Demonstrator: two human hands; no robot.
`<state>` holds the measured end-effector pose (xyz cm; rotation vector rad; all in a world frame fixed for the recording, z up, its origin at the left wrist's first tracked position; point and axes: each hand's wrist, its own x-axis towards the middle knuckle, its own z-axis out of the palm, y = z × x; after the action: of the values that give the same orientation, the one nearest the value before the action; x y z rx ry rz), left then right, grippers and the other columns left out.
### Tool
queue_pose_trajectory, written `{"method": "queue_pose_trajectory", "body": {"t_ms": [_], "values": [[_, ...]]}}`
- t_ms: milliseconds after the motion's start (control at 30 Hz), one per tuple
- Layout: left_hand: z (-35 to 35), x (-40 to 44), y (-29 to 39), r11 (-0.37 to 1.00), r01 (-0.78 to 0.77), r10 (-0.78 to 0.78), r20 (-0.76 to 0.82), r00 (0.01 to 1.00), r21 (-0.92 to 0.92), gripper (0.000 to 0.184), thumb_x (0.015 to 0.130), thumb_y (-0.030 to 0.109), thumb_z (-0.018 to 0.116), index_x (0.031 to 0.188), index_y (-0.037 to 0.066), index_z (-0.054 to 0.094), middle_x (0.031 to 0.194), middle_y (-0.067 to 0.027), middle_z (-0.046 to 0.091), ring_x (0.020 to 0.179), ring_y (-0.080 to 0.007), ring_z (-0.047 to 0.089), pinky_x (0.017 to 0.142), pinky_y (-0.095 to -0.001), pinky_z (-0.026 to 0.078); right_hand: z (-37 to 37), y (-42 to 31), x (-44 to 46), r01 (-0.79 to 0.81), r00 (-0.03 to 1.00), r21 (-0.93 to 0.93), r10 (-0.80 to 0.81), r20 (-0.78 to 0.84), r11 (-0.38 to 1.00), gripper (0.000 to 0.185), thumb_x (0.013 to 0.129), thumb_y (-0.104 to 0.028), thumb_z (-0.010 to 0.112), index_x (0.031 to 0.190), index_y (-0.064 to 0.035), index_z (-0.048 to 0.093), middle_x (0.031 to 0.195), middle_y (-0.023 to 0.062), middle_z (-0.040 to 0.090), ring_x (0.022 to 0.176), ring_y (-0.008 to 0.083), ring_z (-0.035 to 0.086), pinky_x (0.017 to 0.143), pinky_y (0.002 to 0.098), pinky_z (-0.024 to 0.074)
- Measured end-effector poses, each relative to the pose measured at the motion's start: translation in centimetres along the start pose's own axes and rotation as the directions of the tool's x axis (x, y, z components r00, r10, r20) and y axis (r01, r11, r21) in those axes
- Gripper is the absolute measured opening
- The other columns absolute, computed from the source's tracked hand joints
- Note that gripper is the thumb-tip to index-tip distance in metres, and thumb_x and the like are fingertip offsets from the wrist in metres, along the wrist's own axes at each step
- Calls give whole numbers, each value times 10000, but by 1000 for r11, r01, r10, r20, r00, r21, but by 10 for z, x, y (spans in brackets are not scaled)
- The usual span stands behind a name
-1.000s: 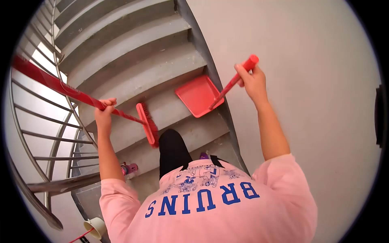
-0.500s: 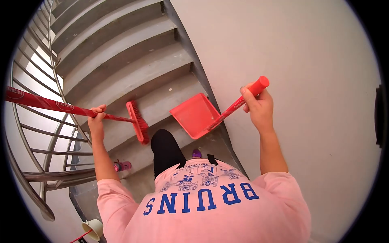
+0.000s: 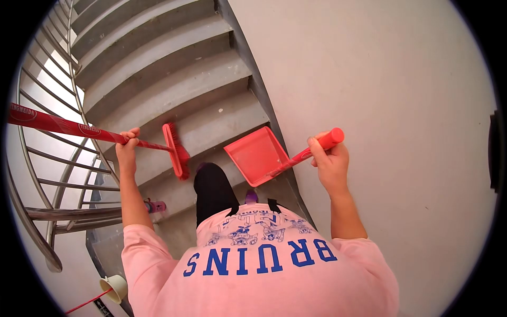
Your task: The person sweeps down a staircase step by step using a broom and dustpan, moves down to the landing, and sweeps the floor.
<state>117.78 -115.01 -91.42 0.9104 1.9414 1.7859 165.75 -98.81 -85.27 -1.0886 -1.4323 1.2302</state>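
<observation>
Red broom (image 3: 174, 154) at left, red dustpan (image 3: 253, 156) at right, over staircase treads (image 3: 203, 119); floor contact unclear. Bristles (image 3: 182, 155) face right, panward, likely to push that way; long handles presumably spare stooping. Left hand (image 3: 127, 151): curled around broom handle (image 3: 58, 123). Right hand (image 3: 331, 165): wrapped around dustpan handle (image 3: 300, 157), near its top.

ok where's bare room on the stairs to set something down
Between the broom and dustpan, the step has room, bar a pale speck. The steps above look mostly clear between railing and wall. Crowded by the left hand, where the handle crosses the railing in view.
</observation>
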Motion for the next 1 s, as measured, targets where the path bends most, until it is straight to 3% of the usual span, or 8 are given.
{"method": "queue_pose_trajectory", "body": {"t_ms": [367, 767, 1000], "values": [[19, -22, 6, 999, 30, -29, -43, 999, 34, 176, 708, -85, 511, 832, 37, 540, 1071, -132, 609, 1015, -201, 551, 897, -311, 415, 2, 124, 7, 4, 1000, -100, -2, 25, 995, 177, 823, -165, 653, 792, -41, 531, 703, 41, 527, 644, 159, 502, 615, 294, 429], [12, -28, 16, 998, 35, -36, 13, 999, 59, 172, 718, -83, 520, 833, 45, 526, 1082, -124, 614, 1008, -198, 552, 901, -310, 413, 10, 141, 3, 55, 998, -171, -52, 21, 984, 198, 817, -202, 661, 831, -46, 539, 724, 56, 535, 641, 179, 511, 629, 291, 442], [17, -14, 23, 993, -15, 4, 91, 996, 120, 179, 709, -100, 511, 823, 37, 530, 1010, -94, 623, 930, -158, 565, 803, -289, 454, 21, 138, -1, -56, 998, -118, 60, 25, 991, 192, 807, -182, 682, 856, -50, 552, 737, 27, 548, 657, 124, 516, 628, 268, 451]]}}
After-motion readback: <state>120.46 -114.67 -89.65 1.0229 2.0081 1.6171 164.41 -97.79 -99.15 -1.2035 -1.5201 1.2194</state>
